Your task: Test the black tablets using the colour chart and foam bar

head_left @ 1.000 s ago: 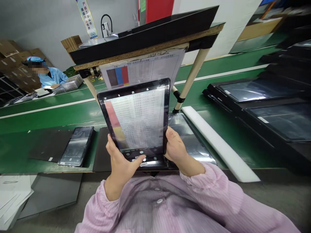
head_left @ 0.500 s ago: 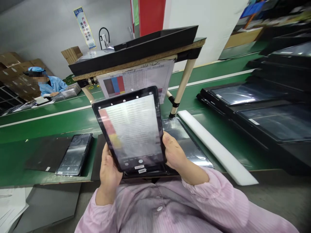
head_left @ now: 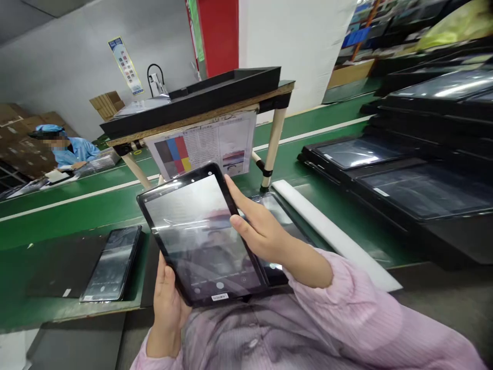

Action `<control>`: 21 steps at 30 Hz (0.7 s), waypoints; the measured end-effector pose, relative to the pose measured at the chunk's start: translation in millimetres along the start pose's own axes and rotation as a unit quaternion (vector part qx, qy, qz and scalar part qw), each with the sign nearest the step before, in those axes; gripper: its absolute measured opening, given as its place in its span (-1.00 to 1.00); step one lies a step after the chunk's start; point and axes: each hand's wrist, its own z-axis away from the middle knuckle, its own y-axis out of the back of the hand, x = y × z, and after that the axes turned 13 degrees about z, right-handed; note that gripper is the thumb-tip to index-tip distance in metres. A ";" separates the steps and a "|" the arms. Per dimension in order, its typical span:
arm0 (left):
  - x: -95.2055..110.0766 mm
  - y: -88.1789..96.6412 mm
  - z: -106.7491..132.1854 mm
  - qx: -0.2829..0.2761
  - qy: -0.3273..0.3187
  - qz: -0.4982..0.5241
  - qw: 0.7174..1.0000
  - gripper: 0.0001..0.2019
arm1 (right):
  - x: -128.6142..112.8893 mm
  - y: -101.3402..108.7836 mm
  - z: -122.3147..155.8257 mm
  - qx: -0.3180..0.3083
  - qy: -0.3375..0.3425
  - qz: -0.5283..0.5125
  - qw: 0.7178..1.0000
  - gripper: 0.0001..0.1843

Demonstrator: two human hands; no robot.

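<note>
A black-framed tablet [head_left: 204, 241] is held up tilted in front of my body. Its lit screen looks like a camera view, with round icons and reflections across it, and a small white label sits at its lower edge. My left hand [head_left: 168, 303] grips the lower left edge. Higher up, on the right edge, is my right hand [head_left: 265, 231], its thumb and forefinger stretched along the frame and its other fingers curled. Behind the tablet, a printed chart with colour blocks [head_left: 204, 146] hangs from a small stand. Another tablet [head_left: 285, 216] lies behind my right hand.
On the green bench, a tablet [head_left: 113, 262] lies at left beside a dark mat [head_left: 57, 267]. A white foam strip [head_left: 331, 231] runs along the right. Black trays [head_left: 416, 185] with screens are stacked at far right. A person in blue [head_left: 77, 151] sits at far left.
My right hand has slid up the tablet's right edge. The tablet has moved lower and slightly left, and its screen now shows less of the chart. My head view has shifted.
</note>
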 end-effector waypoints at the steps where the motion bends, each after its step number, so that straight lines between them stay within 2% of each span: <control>1: 1.0 -0.2 1.6 0.014 -0.009 -0.001 1.000 -0.50 | 2.8 -1.5 0.4 -0.003 -0.008 0.006 1.000 -0.24; 5: 7.3 -10.1 5.9 0.042 -0.036 0.006 0.998 -0.53 | 8.4 -9.9 -1.1 -0.007 -0.043 -0.003 0.999 -0.19; 10: 13.3 -17.8 6.5 -0.001 -0.055 0.003 0.998 -0.60 | -16.6 -28.1 -12.4 0.012 -0.113 0.084 0.990 0.32; 13: 14.8 -12.0 6.4 0.002 -0.087 0.000 0.996 -0.61 | -35.5 -41.7 -21.3 0.011 -0.127 0.141 0.982 0.36; 15: 17.9 -7.5 5.9 0.000 -0.095 0.000 0.995 -0.60 | -41.1 -49.4 -26.6 0.019 -0.133 0.142 0.981 0.37; 18: 27.8 -2.6 4.2 0.012 -0.096 0.008 0.995 -0.60 | -37.5 -57.4 -31.7 0.028 -0.154 0.056 0.986 0.39; 21: 40.8 2.8 1.0 0.058 -0.094 0.024 0.994 -0.60 | -27.7 -64.6 -32.6 0.009 -0.180 -0.114 0.977 0.28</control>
